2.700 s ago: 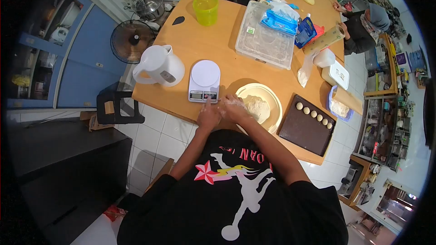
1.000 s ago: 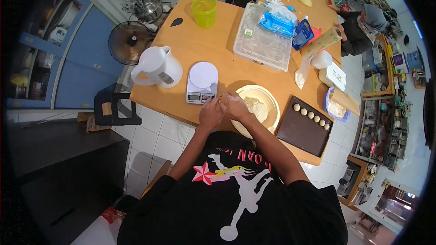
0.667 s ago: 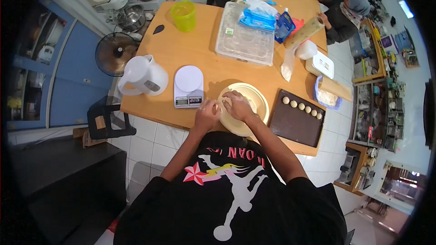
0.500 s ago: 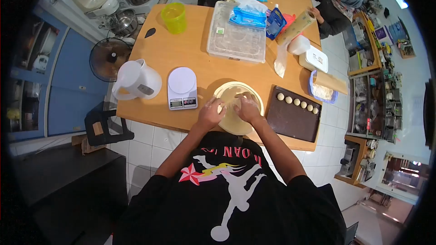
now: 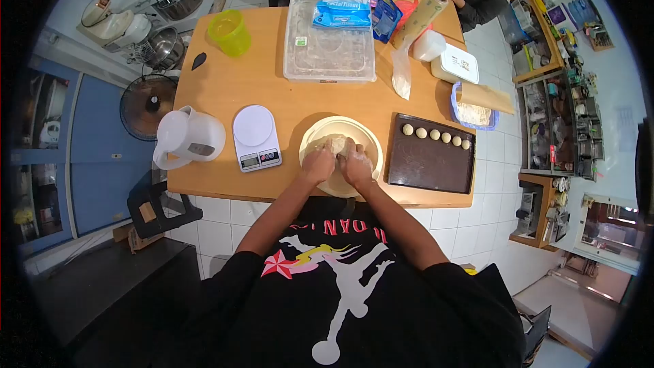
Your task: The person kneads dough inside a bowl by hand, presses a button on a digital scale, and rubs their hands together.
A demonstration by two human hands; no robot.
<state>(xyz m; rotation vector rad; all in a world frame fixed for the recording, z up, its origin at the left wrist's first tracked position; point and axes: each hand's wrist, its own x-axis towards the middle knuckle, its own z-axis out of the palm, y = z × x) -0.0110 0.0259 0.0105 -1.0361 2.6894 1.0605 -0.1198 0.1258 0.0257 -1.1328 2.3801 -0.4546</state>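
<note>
A round cream bowl (image 5: 340, 120) stands at the table's front edge, close to my body. Inside it is a pale lump of dough (image 5: 336, 142), partly covered by my fingers. My left hand (image 5: 318, 164) curls over the dough from the left, and my right hand (image 5: 355, 165) grips it from the right, the two nearly touching. To the left lies a white kitchen scale (image 5: 256, 138). A dark baking tray (image 5: 430, 163) with a row of several small dough balls (image 5: 434, 134) sits right of the bowl.
A white pitcher (image 5: 192, 135) and a yellow-green cup (image 5: 229, 33) are on the left. A clear lidded box (image 5: 328, 54) with a tissue pack (image 5: 342, 12) lies farther back. At right are a blue container of flour (image 5: 473, 114) and a white tub (image 5: 455, 65). Two people are at the far table.
My hands have come together in the bowl and closed on the dough; before, they were apart with fingers curled. The whole view has shifted slightly, with table objects appearing farther left.
</note>
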